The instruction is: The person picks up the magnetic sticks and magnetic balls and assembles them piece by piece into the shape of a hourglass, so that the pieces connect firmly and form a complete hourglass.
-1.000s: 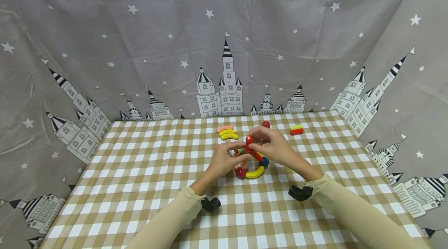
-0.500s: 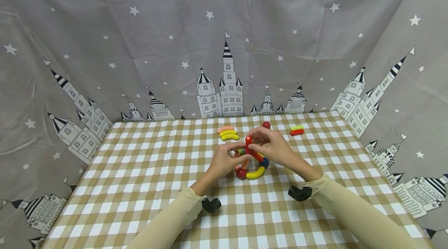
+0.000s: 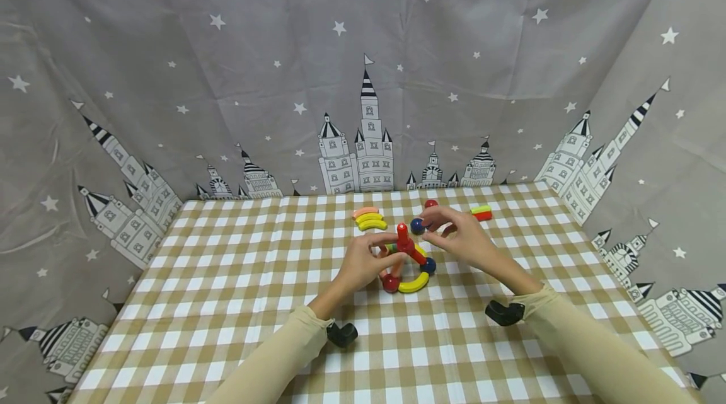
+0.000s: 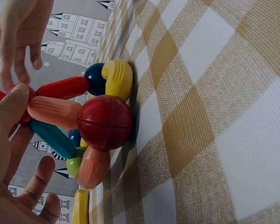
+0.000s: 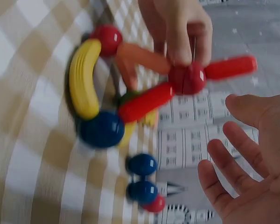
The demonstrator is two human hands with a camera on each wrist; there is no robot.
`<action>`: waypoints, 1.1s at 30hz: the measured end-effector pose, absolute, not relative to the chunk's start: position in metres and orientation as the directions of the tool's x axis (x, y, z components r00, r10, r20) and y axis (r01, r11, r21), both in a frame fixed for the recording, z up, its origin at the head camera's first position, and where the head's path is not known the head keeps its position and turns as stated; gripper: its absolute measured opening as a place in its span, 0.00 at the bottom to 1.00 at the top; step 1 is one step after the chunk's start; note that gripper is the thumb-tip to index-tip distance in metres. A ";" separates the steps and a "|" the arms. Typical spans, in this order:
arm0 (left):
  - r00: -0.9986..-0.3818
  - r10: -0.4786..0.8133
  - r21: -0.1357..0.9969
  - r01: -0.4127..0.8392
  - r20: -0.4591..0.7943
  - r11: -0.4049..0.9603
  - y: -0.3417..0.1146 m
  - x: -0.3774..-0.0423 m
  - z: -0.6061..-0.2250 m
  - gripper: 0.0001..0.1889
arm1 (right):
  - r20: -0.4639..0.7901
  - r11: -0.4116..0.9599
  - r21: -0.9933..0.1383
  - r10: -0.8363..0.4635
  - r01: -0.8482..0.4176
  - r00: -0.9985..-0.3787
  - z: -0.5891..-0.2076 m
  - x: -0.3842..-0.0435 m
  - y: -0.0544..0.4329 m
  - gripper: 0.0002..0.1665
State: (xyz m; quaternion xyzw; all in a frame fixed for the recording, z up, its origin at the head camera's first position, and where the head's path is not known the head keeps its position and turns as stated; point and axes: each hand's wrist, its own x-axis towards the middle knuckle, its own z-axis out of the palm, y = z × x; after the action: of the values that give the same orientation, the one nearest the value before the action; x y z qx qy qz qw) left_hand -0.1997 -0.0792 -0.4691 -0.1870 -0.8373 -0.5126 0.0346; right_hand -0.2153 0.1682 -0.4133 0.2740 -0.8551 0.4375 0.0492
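A frame of magnetic rods and balls stands on the checked cloth. Its base has a yellow curved rod, a dark red ball and a blue ball. Red, orange and teal rods slant up to a top red ball. My left hand pinches this top ball between thumb and fingers. A red rod sticks straight up from it. To the right of the frame, my right hand is apart from it, fingers relaxed and holding nothing.
Behind the frame lie loose blue balls and a red ball. Yellow curved rods and a pink one sit at the back. A red rod and a yellow-green rod lie at back right.
My right hand has let go of the upright red rod on top and moved right. A loose blue ball has come into sight behind the frame. The left hand stays in place.
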 end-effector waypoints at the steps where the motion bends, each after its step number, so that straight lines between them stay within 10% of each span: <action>1: -0.927 0.278 0.845 0.350 0.252 0.404 -0.079 -0.200 -0.469 0.19 | 0.326 0.481 -0.714 -0.416 -0.509 -0.849 -0.414 -0.217 0.173 0.21; 33: -0.936 0.274 0.855 0.322 0.222 0.407 -0.080 -0.199 -0.469 0.21 | 0.273 0.733 -0.542 -0.309 -0.411 -0.911 -0.462 -0.276 0.275 0.31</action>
State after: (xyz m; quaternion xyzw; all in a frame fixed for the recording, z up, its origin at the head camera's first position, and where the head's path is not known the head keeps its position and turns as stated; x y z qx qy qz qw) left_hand -0.1986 -0.0800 -0.4686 -0.1778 -0.8384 -0.5147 0.0230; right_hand -0.2765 0.2746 -0.4617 0.1940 -0.9273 0.3093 0.0826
